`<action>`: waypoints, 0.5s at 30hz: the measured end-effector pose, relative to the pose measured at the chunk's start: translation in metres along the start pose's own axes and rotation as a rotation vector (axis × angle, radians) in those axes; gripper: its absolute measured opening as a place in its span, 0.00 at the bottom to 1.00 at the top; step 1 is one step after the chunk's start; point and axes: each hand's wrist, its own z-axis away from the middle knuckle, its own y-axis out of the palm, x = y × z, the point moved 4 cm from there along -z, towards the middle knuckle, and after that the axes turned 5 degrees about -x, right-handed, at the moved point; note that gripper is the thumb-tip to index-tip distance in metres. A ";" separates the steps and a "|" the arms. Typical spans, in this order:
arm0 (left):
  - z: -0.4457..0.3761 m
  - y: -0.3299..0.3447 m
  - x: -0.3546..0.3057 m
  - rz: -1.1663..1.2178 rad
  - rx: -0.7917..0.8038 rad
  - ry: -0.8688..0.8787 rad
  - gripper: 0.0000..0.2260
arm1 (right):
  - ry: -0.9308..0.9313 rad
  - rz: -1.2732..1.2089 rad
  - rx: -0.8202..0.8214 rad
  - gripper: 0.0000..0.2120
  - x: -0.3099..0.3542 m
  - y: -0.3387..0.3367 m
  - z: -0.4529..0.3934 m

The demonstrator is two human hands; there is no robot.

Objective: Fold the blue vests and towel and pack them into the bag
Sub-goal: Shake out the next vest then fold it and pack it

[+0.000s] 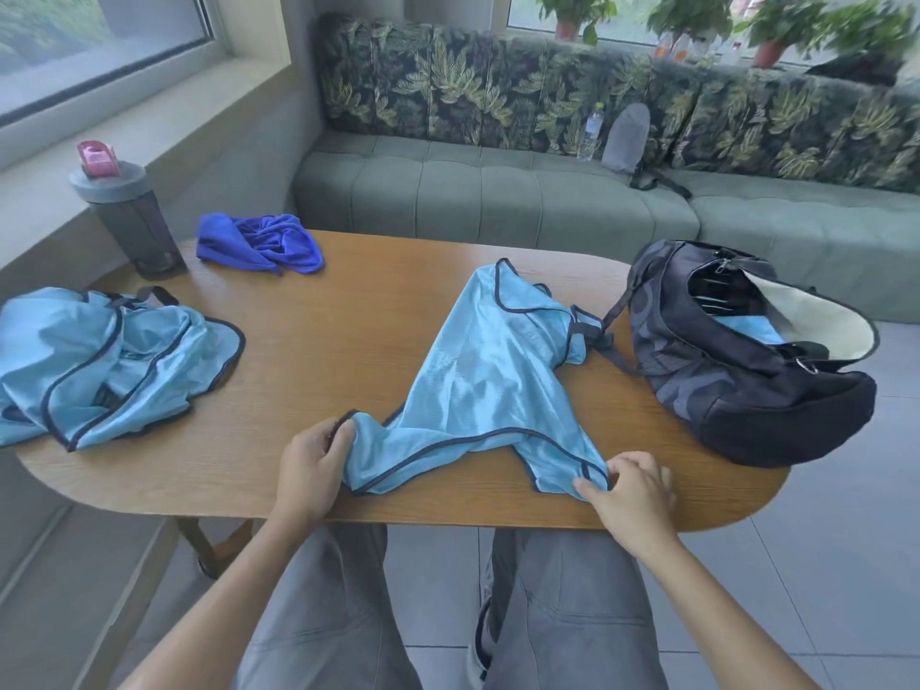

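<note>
Two hands hold one light blue vest (478, 385) at its near corners: your left hand (311, 465) pinches the left strap end, your right hand (632, 490) pinches the right. You seem to be spreading it flat before folding; next, square it on the table (358, 321). More vests (109, 361) lie far left, the towel (261, 241) behind, the open bag (747, 361) to your right.

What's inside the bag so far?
Through the open zip of the dark bag, light blue fabric like the vests shows, beside its pale lining. How many pieces, and anything beneath, is hidden by the bag's sides.
</note>
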 end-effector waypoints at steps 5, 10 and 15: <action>-0.003 0.002 0.006 0.007 -0.002 0.004 0.25 | -0.050 -0.236 -0.118 0.07 0.034 -0.059 -0.016; -0.004 0.003 0.007 -0.002 -0.019 0.028 0.25 | -0.569 -0.043 -0.141 0.16 0.110 -0.086 0.028; -0.002 0.003 0.005 0.001 -0.031 0.052 0.22 | -0.383 -0.316 -0.007 0.07 0.084 -0.047 0.036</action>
